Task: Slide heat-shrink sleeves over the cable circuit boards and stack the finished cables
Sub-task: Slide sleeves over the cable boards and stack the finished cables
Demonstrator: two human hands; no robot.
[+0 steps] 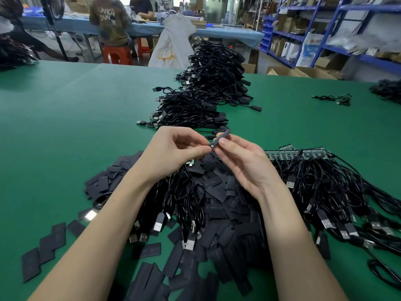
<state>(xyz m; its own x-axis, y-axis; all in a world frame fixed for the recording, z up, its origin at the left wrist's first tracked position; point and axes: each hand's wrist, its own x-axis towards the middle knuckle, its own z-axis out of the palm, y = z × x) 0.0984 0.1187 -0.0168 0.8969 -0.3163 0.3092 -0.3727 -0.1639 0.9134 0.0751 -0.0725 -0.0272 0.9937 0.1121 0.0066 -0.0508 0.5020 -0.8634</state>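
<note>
Your right hand (243, 164) pinches the sleeve (220, 139), left hand (173, 153) pinches the board (211, 145) at its mouth; skew it and it could jam.

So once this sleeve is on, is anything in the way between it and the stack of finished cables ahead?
Nothing visible blocks it. The sleeve, pinched between the left hand and right hand, sits just short of the finished stack, whose near edge lies right behind it, with no obstacle between them.
</note>
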